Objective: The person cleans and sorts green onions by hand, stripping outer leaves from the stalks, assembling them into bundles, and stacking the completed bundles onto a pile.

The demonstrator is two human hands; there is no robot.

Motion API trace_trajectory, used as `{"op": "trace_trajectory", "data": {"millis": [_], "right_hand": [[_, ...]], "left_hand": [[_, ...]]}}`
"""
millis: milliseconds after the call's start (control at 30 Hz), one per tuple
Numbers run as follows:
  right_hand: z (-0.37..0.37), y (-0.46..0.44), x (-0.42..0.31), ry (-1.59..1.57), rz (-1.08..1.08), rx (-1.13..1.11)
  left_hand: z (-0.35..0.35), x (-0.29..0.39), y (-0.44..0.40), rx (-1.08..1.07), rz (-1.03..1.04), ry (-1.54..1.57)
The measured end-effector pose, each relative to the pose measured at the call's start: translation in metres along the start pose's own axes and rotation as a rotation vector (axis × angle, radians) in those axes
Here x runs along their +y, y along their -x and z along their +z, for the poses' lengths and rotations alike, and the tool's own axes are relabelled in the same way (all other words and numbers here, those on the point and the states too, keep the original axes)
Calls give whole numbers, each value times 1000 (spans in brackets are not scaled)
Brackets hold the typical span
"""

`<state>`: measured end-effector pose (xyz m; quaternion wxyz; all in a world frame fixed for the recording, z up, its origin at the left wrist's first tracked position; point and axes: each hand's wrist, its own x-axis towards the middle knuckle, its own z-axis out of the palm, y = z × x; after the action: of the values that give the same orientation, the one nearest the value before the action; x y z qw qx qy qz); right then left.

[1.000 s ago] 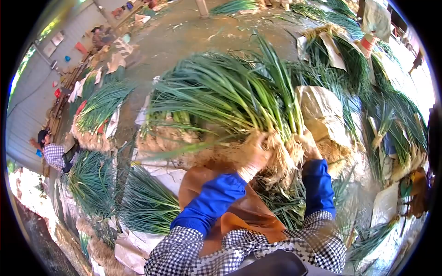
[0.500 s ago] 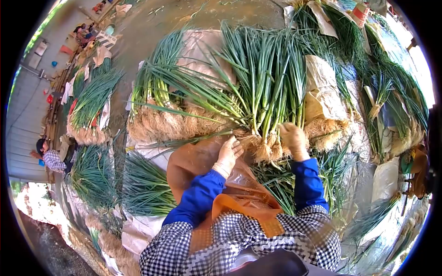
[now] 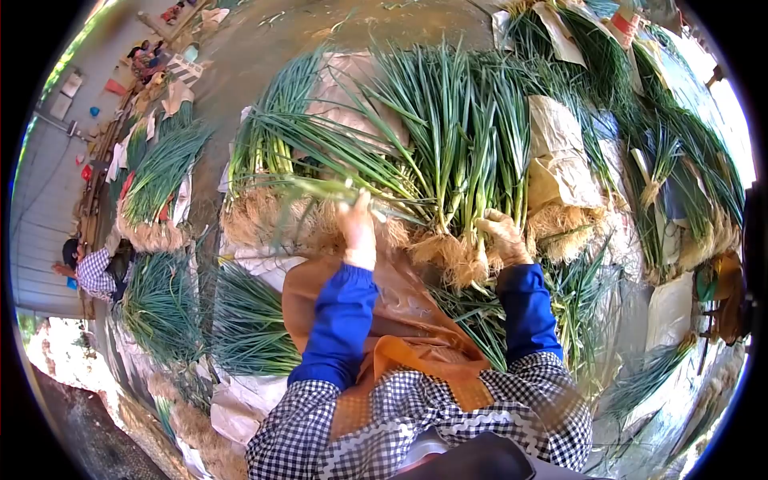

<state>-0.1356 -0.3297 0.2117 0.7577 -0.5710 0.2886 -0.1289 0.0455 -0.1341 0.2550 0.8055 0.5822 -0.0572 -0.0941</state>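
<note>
My left hand (image 3: 358, 230) is closed on a spring onion (image 3: 324, 189), whose green part is smeared by motion and points left. It is over the root ends of the left-hand bundle (image 3: 280, 210). My right hand (image 3: 504, 236) has its fingers curled around the white stem of a spring onion (image 3: 480, 196) in the middle pile, just above the tan roots (image 3: 458, 260). The pile's dark green leaves (image 3: 456, 104) fan out away from me.
A brown apron (image 3: 344, 292) covers my lap. Sacking (image 3: 554, 148) lies beside the pile on the right. More spring onions (image 3: 252, 324) rest at my left and others (image 3: 664, 172) at the far right. A person in a checked shirt (image 3: 98, 272) is at the far left.
My left hand has moved left and farther from me, lifting the spring onion. The right hand has shifted slightly left and closed around a stem in the pile.
</note>
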Motion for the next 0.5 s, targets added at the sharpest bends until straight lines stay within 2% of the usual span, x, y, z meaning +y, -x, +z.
{"op": "trace_trajectory", "data": {"millis": [33, 133, 167, 200, 233, 300, 367, 400, 433, 500], "right_hand": [[-12, 0, 6, -22, 32, -66], [-10, -1, 20, -204, 38, -97], [-6, 1, 25, -250, -18, -114], [-3, 6, 25, -200, 3, -111], [0, 11, 24, -149, 25, -107], [11, 18, 34, -452, 9, -70], [7, 10, 63, -478, 24, -141], [16, 18, 55, -537, 76, -92], [13, 12, 65, -391, 118, -71], [23, 15, 59, -394, 94, -25]], "left_hand": [[7, 6, -12, -160, -70, -73], [39, -5, -59, -301, -199, -733], [41, -17, -72, -375, -240, -954], [47, -13, -64, -345, 40, -1382], [48, -16, -49, -188, 483, -1381], [48, 8, 10, -304, 471, -969], [29, -49, 67, -482, -81, -513], [15, -84, 88, -602, -534, -179], [6, -108, 106, -692, -973, 184], [10, -113, 136, -527, -931, 223]]}}
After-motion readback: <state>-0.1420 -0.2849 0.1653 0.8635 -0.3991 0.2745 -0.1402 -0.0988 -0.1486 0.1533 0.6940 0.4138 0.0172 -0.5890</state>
